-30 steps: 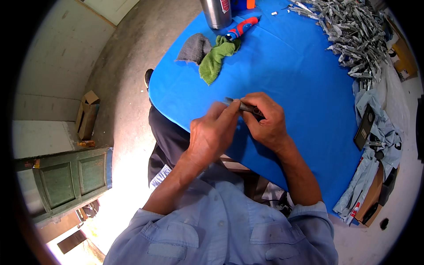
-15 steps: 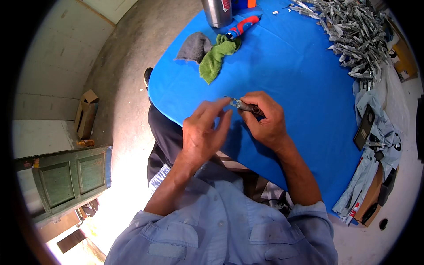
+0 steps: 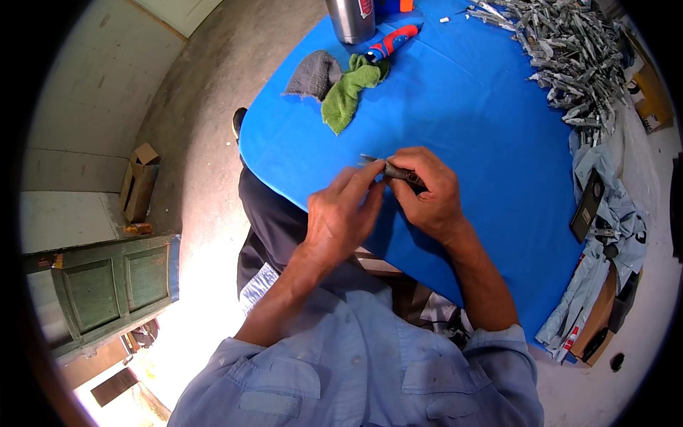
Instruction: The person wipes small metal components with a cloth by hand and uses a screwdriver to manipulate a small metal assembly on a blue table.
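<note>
The table point(image 3: 484, 178), blue-covered, fills the middle and runs to the far side, its rounded edge on the left. The person's pale blue shirt point(image 3: 348, 356) lies along the near side. Far left of it stands a green panel point(image 3: 92, 292), and beyond that a carton point(image 3: 140, 185). At the far right of the table is a heap point(image 3: 576, 57) of slim grey pieces, with grey plastic point(image 3: 580, 306) nearer, along the right edge.

The left hand point(image 3: 346, 206) and right hand point(image 3: 431, 193) are together above the near part of the table, their fingertips almost meeting.

Farther off, left of the middle, lie a green cloth point(image 3: 343, 107) and a grey cloth point(image 3: 315, 75), touching. Just beyond them stands a steel bottle point(image 3: 352, 21). A black case point(image 3: 588, 203) rests on the right, by the plastic. A red-and-blue tool point(image 3: 393, 44) lies slantwise beside the bottle.

The rod point(image 3: 397, 172), grey and metallic, is between the hands. Its long axis runs mostly left to right; the slim end points left and slightly far, the thicker, darker end right and slightly near. The right thumb and fingers clamp that thicker end. Left fingertips touch the slimmer part; whether they grip it, I cannot tell.

A white bit point(image 3: 445, 20) lies on the far part of the table.
</note>
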A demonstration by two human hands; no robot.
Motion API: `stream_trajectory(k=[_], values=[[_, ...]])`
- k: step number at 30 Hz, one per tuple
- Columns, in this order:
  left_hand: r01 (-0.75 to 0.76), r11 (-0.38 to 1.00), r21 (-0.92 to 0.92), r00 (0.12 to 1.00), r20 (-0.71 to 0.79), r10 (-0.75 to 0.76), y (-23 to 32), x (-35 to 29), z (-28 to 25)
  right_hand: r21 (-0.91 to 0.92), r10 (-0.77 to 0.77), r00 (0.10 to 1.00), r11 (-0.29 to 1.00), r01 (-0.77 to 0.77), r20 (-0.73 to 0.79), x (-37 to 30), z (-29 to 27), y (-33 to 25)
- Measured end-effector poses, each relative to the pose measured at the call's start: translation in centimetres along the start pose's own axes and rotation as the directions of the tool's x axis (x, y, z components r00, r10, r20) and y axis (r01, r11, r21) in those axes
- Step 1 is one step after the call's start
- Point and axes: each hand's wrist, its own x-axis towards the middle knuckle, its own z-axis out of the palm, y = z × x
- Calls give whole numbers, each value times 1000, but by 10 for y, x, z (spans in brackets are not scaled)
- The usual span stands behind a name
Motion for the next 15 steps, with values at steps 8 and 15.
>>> stream_trajectory(k=[8, 15], values=[[342, 898, -276, 939, 79, -334, 8, -1, 6, 3, -35, 999, 999, 35, -24, 0, 1, 2], [261, 914, -311, 956, -49, -289, 17, 2, -12, 80, 69, 998, 994, -68, -4, 3, -1, -6]])
